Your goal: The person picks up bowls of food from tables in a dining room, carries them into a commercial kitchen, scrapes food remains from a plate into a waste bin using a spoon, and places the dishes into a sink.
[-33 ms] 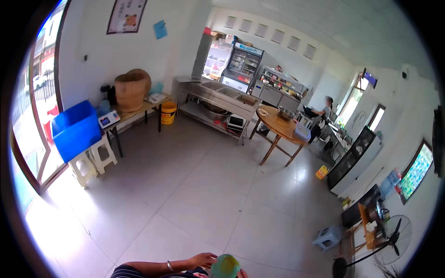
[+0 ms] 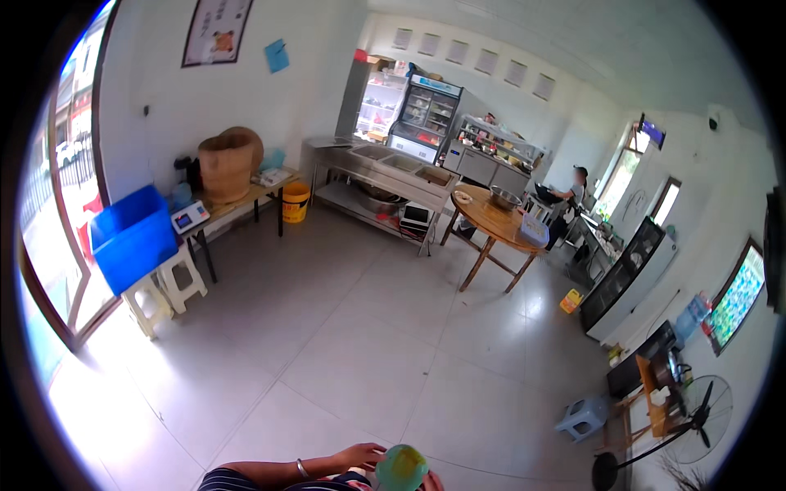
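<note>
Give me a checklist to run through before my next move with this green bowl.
1. Left hand on the green bowl: ok, fingers at its left edge.
2. Right hand grip: cannot tell, mostly cut off by the picture's lower edge.
3. Bowl's contents: cannot tell, only a yellowish patch shows.
4. Round wooden table free of items: not ok, a metal bowl and a plastic container stand on it.
5. Co-worker out of the way: ok, across the room.

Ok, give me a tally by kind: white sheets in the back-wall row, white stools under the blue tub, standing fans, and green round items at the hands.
White sheets in the row on the back wall: 6
White stools under the blue tub: 2
Standing fan: 1
Green round item between left hand and right hand: 1
Total: 10
</note>
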`<action>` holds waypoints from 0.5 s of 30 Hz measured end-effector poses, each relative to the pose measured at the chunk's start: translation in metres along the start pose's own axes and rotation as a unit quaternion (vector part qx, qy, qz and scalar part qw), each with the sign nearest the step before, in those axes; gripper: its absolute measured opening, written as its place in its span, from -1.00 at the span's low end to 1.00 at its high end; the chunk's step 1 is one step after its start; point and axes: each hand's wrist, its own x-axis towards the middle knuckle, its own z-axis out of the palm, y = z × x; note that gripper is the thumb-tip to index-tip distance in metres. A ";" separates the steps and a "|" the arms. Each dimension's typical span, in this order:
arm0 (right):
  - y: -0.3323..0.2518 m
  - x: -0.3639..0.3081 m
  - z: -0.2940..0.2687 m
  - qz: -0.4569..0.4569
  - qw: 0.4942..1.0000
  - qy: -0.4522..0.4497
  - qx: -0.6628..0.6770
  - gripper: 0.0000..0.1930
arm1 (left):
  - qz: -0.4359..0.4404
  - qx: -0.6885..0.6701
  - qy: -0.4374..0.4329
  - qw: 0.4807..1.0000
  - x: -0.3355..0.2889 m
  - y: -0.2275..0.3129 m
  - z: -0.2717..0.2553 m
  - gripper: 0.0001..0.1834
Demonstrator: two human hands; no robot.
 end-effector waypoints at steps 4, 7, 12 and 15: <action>-0.047 0.065 0.021 -0.031 0.999 -0.023 -0.014 -0.65 | 0.028 0.018 0.027 0.999 0.022 0.078 -0.002 -0.48; -0.088 0.088 0.045 -0.082 0.994 -0.016 -0.063 -0.65 | 0.004 0.022 0.062 0.998 0.047 0.118 -0.001 -0.49; -0.117 0.148 0.047 -0.108 0.989 -0.040 -0.098 -0.62 | -0.041 0.000 0.112 0.993 0.097 0.150 -0.007 -0.50; -0.139 0.186 0.044 -0.093 0.989 -0.043 -0.108 -0.59 | -0.064 0.001 0.092 0.994 0.135 0.184 -0.010 -0.50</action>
